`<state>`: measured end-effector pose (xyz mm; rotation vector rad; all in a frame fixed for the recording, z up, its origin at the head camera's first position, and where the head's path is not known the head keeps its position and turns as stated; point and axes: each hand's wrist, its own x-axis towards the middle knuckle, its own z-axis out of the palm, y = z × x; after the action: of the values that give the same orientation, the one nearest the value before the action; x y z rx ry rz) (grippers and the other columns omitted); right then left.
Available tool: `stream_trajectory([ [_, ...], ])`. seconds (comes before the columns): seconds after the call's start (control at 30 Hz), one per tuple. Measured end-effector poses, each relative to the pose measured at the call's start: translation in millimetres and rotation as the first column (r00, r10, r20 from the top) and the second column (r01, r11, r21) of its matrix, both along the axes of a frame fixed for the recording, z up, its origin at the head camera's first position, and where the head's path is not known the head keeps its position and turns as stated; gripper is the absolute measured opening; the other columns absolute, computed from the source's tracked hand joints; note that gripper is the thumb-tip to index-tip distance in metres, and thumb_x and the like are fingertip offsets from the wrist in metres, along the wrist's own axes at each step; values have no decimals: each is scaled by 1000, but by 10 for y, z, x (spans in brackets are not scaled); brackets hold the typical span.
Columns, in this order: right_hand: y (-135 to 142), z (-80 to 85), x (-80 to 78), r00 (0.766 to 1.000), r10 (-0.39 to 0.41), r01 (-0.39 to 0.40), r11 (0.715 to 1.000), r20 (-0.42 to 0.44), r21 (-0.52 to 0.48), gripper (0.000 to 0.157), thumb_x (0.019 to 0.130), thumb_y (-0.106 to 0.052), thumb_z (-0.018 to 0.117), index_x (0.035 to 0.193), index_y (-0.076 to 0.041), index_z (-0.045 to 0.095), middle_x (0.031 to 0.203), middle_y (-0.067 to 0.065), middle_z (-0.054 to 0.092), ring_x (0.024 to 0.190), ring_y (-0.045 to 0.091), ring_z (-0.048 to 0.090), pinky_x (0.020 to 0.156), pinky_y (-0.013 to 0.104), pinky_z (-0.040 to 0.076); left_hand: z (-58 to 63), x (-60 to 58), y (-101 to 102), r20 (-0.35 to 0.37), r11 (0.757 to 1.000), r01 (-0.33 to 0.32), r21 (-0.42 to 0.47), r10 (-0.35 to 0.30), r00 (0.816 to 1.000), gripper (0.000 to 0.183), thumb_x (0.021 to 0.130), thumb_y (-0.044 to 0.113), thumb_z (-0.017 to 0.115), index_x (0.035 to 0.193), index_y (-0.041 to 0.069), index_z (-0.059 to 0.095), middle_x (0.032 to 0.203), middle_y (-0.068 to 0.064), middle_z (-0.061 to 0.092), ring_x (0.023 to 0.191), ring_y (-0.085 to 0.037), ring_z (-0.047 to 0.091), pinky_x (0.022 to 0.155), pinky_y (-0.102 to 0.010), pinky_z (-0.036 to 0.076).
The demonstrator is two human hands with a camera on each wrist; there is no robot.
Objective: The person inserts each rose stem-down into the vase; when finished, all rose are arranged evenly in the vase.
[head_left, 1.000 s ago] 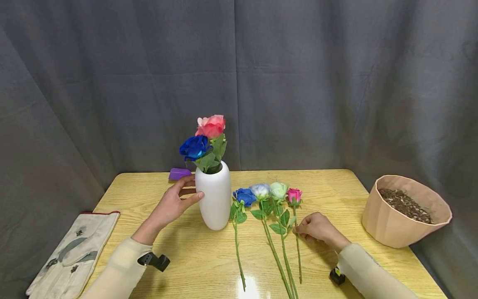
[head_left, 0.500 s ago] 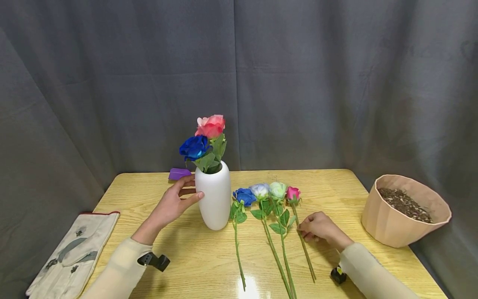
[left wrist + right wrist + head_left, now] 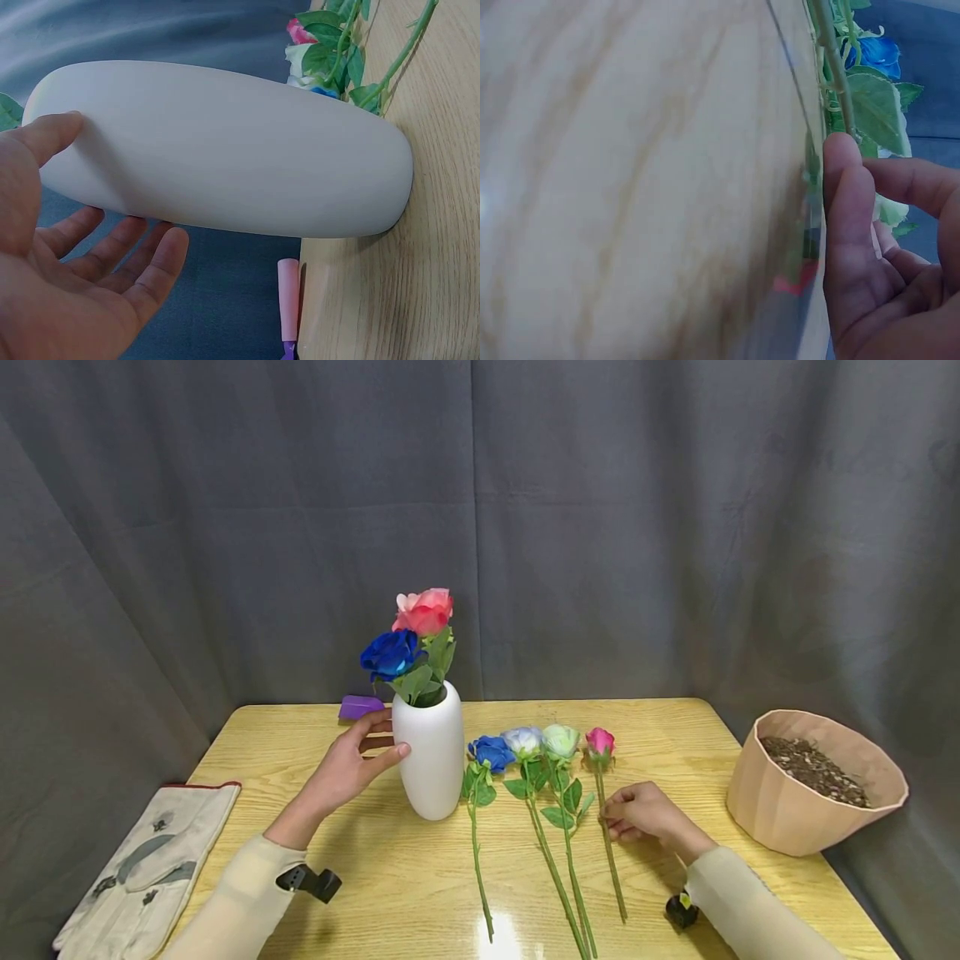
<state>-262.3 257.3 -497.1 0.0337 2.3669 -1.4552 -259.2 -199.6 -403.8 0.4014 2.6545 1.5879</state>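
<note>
My left hand [image 3: 352, 768] holds a tall white vase [image 3: 429, 760] at its upper left side, thumb in front and fingers behind; the left wrist view shows the thumb [image 3: 56, 135] touching the vase wall. In the vase stand a dark blue rose [image 3: 390, 654] and a coral-pink rose [image 3: 424, 612]. On the right, my right hand [image 3: 647, 814] pinches the stem of a small hot-pink rose [image 3: 600, 742] between thumb and fingers, low over the table. Left of it lie a pale green rose [image 3: 561, 741], a pale blue-white rose [image 3: 523, 741] and a blue rose [image 3: 491, 753].
A pinkish pot [image 3: 780, 793] holding dark soil stands at the right edge of the wooden table [image 3: 390, 893]. Folded pale gloves [image 3: 150, 868] lie at the left edge. Behind the vase is a purple scoop [image 3: 360, 707], close to the grey curtain [image 3: 585, 527].
The hot-pink rose has shifted right, away from the pale green one, and its stem now slants, lower end to the right. My right hand moved slightly right with it; the left stays put.
</note>
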Motion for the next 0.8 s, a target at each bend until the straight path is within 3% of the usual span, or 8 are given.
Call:
stream_trajectory([
  [0.3,25,119,-24,999,-4,3,1000,-47,-12,29,99,-12,57,115,12,62,92,15,70,73,17,70,68,34,62,0,-4,-2,-2,1000,1,-4,-1,1000,71,93,43,69,150,15,38,145,-14,52,132,-38,55,102,-53,52],
  [0.8,7,351,-103,994,-6,0,999,-111,-53,31,99,-19,62,113,9,62,89,9,70,76,16,71,74,38,63,-17,-20,7,-16,1000,-2,5,2,1000,70,93,42,70,150,15,39,143,-15,54,130,-38,56,101,-52,53],
])
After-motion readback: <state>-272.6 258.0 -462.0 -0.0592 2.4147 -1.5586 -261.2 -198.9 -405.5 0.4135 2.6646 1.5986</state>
